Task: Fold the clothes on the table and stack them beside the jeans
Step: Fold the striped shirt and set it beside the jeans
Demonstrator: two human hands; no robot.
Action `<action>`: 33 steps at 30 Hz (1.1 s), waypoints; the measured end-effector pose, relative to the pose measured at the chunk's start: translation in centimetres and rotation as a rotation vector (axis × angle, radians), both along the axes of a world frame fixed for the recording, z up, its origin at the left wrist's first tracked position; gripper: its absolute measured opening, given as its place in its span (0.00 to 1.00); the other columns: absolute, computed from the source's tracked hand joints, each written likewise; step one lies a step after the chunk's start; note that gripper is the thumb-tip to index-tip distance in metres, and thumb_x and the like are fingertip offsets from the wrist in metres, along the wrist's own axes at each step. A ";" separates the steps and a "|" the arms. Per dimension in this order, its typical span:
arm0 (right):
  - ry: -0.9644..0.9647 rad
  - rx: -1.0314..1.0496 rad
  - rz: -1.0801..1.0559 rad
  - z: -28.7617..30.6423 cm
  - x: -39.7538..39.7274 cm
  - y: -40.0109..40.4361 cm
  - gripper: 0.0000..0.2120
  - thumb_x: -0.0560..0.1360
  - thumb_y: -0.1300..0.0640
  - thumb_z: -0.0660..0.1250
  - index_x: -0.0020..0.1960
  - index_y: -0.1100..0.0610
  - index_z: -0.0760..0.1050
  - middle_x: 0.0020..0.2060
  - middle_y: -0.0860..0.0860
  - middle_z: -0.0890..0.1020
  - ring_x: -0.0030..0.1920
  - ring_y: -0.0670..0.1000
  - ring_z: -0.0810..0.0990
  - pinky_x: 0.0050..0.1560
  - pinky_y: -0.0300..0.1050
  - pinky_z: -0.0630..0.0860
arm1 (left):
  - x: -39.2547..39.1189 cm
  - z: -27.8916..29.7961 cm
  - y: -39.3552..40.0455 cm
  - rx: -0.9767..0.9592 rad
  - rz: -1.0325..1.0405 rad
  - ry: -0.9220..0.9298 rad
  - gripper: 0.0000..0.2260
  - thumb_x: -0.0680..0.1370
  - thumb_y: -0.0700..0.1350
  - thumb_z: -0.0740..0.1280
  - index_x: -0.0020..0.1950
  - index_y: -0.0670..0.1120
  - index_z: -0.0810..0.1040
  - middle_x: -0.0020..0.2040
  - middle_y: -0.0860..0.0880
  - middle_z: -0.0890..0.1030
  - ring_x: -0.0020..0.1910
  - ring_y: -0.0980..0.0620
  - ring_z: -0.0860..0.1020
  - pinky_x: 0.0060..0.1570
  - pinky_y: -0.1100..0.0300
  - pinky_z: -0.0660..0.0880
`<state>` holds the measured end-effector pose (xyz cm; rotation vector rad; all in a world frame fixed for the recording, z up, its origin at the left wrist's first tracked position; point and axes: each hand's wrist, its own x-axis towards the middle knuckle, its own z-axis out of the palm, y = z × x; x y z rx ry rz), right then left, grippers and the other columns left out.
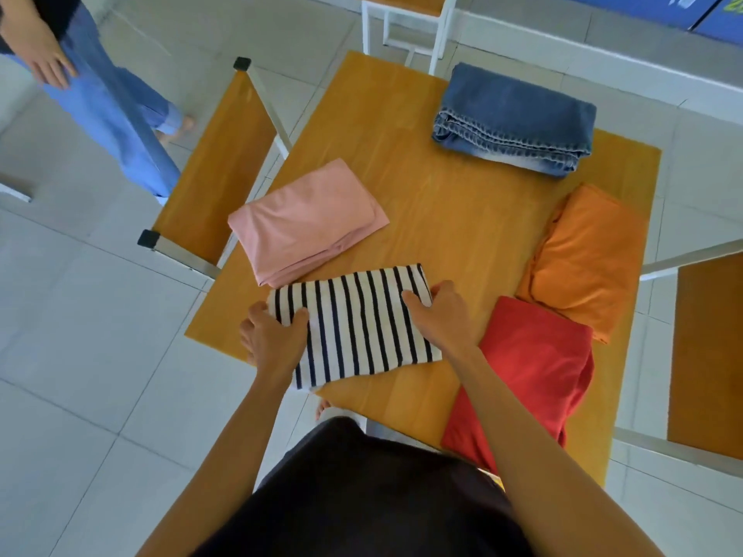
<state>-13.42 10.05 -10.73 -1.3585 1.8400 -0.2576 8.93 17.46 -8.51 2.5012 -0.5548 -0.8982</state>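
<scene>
A folded black-and-white striped shirt [358, 323] lies near the front edge of the orange table [454, 219]. My left hand [273, 335] grips its left edge and my right hand [442, 311] grips its right edge. A folded pink garment [305, 219] lies just behind it, on the left. Folded blue jeans [514, 118] rest at the far right of the table. An orange garment [587, 255] and a red garment [534, 367] lie loosely bunched along the right side.
Orange-seated chairs stand at the left [217, 166], the right [707, 355] and the far end [406, 18]. Another person in blue jeans [108, 98] stands on the tiled floor at the upper left.
</scene>
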 end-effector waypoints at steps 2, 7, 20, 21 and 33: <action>0.023 -0.013 0.003 -0.2 0.2 0.7 0.28 0.72 0.35 0.66 0.59 0.57 0.69 0.50 0.52 0.79 0.48 0.53 0.80 0.47 0.55 0.80 | 0.6 -0.7 0.6 0.029 -0.010 0.088 0.35 0.72 0.61 0.69 0.72 0.46 0.60 0.69 0.44 0.67 0.67 0.41 0.69 0.63 0.41 0.71; 0.059 -0.046 0.026 -0.7 0.1 2.2 0.22 0.76 0.39 0.65 0.54 0.59 0.74 0.47 0.53 0.80 0.46 0.53 0.80 0.43 0.49 0.78 | 2.6 -0.9 1.5 0.078 -0.055 0.252 0.36 0.69 0.66 0.70 0.67 0.44 0.68 0.63 0.45 0.76 0.59 0.45 0.75 0.52 0.51 0.74; 0.137 -0.281 -0.113 -1.5 1.1 7.1 0.18 0.81 0.42 0.56 0.57 0.56 0.70 0.42 0.53 0.81 0.40 0.57 0.81 0.39 0.51 0.77 | 0.2 0.9 2.3 -0.066 -0.251 0.290 0.33 0.79 0.62 0.59 0.78 0.48 0.55 0.75 0.45 0.66 0.72 0.43 0.68 0.67 0.47 0.67; 0.136 -0.267 -0.122 -1.5 0.9 6.9 0.18 0.82 0.42 0.55 0.57 0.56 0.70 0.40 0.53 0.80 0.38 0.58 0.80 0.37 0.50 0.76 | 0.0 1.1 2.2 -0.056 -0.283 0.289 0.33 0.80 0.62 0.57 0.78 0.47 0.53 0.76 0.45 0.64 0.72 0.43 0.67 0.68 0.48 0.67; 0.060 -0.155 -0.086 -1.5 -1.6 3.9 0.20 0.83 0.40 0.50 0.50 0.56 0.68 0.38 0.53 0.77 0.38 0.56 0.78 0.36 0.50 0.72 | -1.0 0.8 -0.3 0.091 -0.133 0.279 0.32 0.79 0.66 0.47 0.76 0.47 0.59 0.77 0.44 0.64 0.73 0.41 0.66 0.71 0.43 0.63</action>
